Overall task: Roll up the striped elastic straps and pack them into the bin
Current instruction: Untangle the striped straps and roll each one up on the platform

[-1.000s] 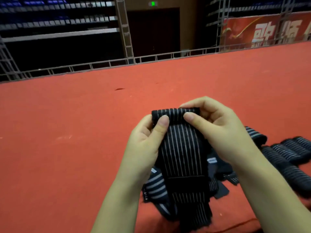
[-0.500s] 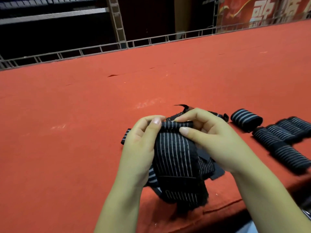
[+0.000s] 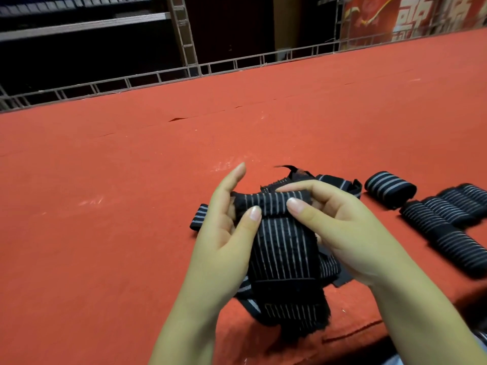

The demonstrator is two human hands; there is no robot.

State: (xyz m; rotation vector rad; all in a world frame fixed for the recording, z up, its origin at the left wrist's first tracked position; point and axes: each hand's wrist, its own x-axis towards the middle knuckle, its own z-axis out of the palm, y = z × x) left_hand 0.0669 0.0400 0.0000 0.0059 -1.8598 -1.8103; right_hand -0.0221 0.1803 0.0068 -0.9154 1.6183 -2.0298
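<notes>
A black elastic strap with thin white lengthwise stripes is held between both hands just above the orange-red felt-covered table, its top end turned over into a short roll. The left hand pinches the roll's left end, thumb on the near face and fingers behind, the forefinger lifted straight. The right hand grips the roll's right end, fingers curled over the top and thumb pressed on the front. The strap's loose length hangs down between the wrists toward the table's near edge. Beneath and behind the hands lies a loose heap of more black striped straps. Right of the right hand, apart from it, sits a row of rolled striped straps. Far beyond that hand hangs a red banner with large white characters, which I cannot make out clearly.
</notes>
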